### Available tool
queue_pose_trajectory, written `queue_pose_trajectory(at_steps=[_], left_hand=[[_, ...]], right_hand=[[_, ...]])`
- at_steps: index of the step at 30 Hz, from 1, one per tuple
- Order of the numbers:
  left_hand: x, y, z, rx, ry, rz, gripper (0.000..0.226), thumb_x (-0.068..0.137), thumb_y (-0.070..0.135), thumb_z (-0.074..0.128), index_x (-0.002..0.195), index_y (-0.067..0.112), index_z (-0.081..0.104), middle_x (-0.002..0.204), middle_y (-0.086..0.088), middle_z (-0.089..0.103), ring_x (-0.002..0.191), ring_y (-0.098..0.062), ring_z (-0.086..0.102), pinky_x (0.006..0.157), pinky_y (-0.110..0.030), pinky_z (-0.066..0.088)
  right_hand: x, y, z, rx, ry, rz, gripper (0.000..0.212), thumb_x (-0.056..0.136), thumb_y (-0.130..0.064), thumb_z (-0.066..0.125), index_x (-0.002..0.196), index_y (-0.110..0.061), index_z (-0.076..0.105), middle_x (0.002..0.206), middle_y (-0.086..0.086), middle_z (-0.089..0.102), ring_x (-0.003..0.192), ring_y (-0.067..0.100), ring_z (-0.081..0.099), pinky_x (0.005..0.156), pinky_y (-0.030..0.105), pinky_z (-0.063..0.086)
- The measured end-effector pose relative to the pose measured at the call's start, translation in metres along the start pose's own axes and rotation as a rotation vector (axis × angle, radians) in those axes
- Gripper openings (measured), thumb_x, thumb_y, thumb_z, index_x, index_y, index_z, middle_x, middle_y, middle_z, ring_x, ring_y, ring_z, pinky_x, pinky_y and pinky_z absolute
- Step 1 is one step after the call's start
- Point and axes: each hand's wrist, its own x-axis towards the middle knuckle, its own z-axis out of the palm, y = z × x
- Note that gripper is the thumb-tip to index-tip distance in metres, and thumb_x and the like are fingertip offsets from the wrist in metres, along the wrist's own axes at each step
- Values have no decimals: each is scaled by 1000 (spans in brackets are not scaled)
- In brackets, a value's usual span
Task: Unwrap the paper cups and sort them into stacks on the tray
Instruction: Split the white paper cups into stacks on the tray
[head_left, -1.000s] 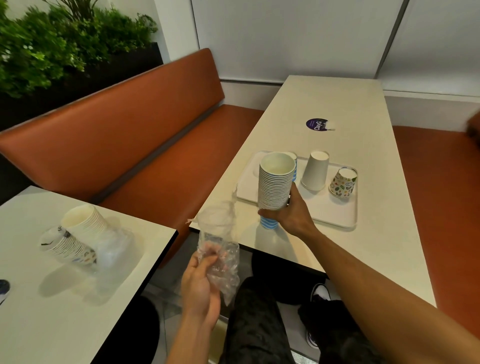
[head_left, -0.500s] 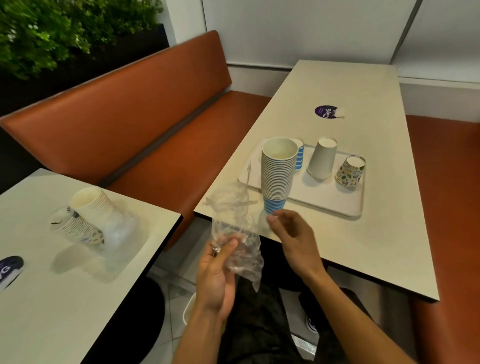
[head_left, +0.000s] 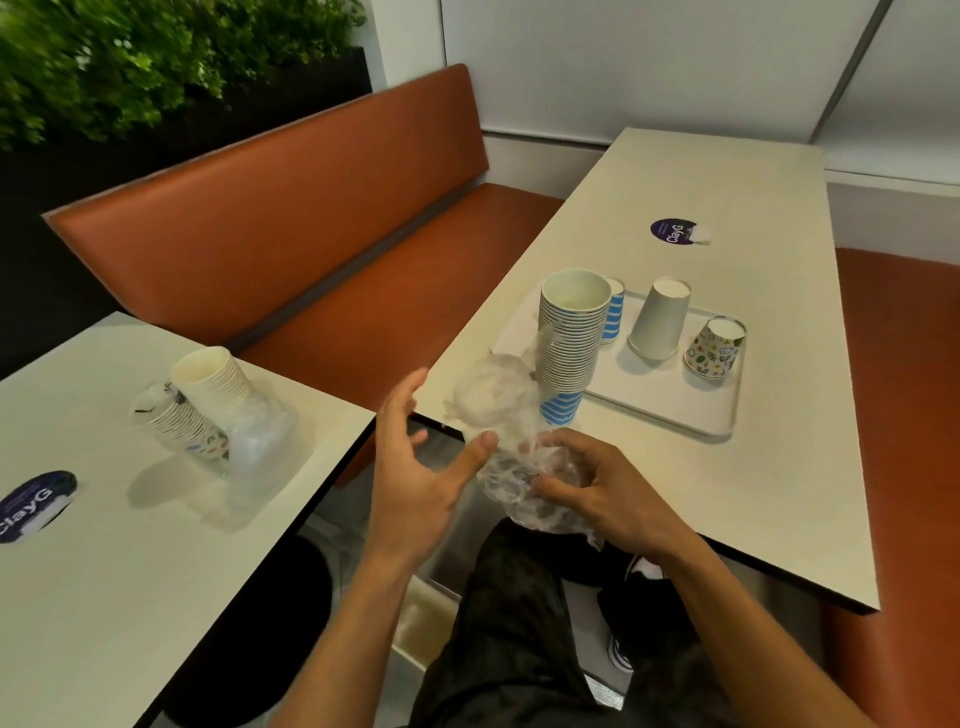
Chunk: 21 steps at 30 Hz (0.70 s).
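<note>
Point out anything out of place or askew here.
The tall striped stack stands mouth-up on the table near its edge, off the tray, where cups sit upside down. On the left table, two stacks lie tipped over in plastic. The round sticker looks partly torn.
</note>
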Motion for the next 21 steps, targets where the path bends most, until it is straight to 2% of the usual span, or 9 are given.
queue_pose_trajectory(at_steps=[2,4,6,8,11,14,16,19,21], left_hand=[[13,7,-7,163,-79,100,60,78,56,80,132,53,54,153,25,38,144,2,33,115,-25,34],[24,10,-14,272,-118,115,34,79,60,73,111,51,67,141,26,52,139,1,39,116,-33,37],[29,10,-24,223,-106,83,22,83,56,71,98,41,76,123,26,67,126,1,53,108,-39,48],[29,12,-38,134,-63,68,14,89,42,73,95,32,80,110,20,74,110,0,64,93,-27,55],[25,13,-64,107,18,36,13,94,35,71,98,27,80,98,19,77,98,-1,70,79,-11,52],[21,8,-94,115,149,-2,11,96,35,68,90,31,77,80,19,75,83,6,68,71,-4,47],[17,2,-114,118,270,-47,15,97,37,68,86,30,76,72,11,72,75,6,64,71,-1,44],[8,-4,-140,110,404,-90,27,97,45,65,87,23,77,69,5,70,70,0,62,73,-6,46],[1,-7,-156,119,462,-101,30,98,47,62,90,22,76,69,4,69,67,-3,61,73,-16,48]], right_hand=[[1,-4,-1,18,-34,-23,29,94,-5,73,121,-15,69,115,0,76,105,18,74,93,31,59],[2,-6,-1,-10,-46,-40,31,93,-7,76,121,-18,70,114,-3,75,103,14,73,89,24,57],[3,-9,-1,-37,-37,-44,34,91,-8,78,120,-25,71,105,-9,72,86,7,70,78,17,54],[5,-8,-1,-50,-26,-45,35,89,-12,80,119,-29,72,89,-9,65,65,4,57,69,15,49],[10,-6,1,-4,-26,-11,35,86,-26,84,117,-31,70,71,-9,63,61,4,54,66,17,46],[18,-8,11,73,-30,71,38,81,-39,84,113,-27,68,84,11,77,73,16,68,73,28,52],[25,-14,21,106,-54,97,38,80,-39,81,111,-20,68,86,12,79,72,13,70,70,28,55],[37,-16,45,111,-38,138,32,85,-37,79,105,-13,71,88,11,79,57,0,61,63,25,48],[46,-18,66,73,-44,137,41,84,-53,72,103,-17,73,91,4,80,62,1,62,69,31,52]])
